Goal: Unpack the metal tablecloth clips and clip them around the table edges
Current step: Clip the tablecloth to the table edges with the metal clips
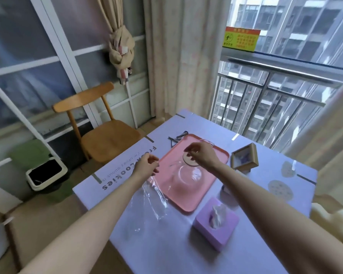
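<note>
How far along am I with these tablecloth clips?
Several edge clips already seem fixed along the table. Your left hand grips the clear wrapper; what your right hand pinches is unclear. The loose clips beside the pink tray are left to attach.

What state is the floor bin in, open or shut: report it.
Open. The bin by the wooden chair shows its dark inside within a pale rim; no lid covers it.

2 bare forearms (99,214) showed, slender and uncovered up to the frame's edge; the left hand (147,167) and right hand (202,155) were bare too.
</note>
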`<state>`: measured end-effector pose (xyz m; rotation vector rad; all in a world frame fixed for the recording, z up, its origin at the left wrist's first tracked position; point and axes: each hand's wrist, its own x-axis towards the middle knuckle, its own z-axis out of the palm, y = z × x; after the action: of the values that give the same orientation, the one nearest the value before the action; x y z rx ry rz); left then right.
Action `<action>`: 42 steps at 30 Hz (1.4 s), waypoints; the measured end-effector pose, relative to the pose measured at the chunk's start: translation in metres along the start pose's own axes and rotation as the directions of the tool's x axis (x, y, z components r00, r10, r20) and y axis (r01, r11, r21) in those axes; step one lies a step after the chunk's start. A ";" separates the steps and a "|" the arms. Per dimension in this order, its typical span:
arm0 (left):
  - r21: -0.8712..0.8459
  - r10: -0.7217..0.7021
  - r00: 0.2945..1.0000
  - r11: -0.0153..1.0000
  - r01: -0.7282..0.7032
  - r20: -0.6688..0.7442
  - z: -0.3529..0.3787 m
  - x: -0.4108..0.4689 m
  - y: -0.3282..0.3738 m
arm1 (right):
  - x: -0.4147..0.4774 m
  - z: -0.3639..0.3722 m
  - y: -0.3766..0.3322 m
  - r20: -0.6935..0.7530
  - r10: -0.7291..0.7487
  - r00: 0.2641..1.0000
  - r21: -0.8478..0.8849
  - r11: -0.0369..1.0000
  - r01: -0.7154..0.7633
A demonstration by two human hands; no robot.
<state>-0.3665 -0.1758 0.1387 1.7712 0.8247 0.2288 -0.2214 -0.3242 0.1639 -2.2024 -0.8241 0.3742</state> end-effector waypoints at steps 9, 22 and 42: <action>-0.004 -0.009 0.998 1.000 0.010 0.069 0.005 0.096 0.037 | 0.060 -0.020 0.010 -0.038 0.074 0.997 -0.153 0.985 -0.079; 0.688 0.091 0.810 0.477 -0.546 0.579 0.054 0.301 -0.006 | 0.228 0.028 0.072 0.100 0.173 0.980 -0.477 0.872 -0.105; 0.586 0.331 0.690 0.367 -0.722 0.643 0.065 0.370 -0.074 | 0.310 0.114 0.107 0.292 0.173 0.941 -0.789 0.599 0.135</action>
<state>-0.0895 0.0181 -0.0407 2.8448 -0.1248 -0.1727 0.0030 -0.1132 0.0044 -3.0503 -1.3654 0.4617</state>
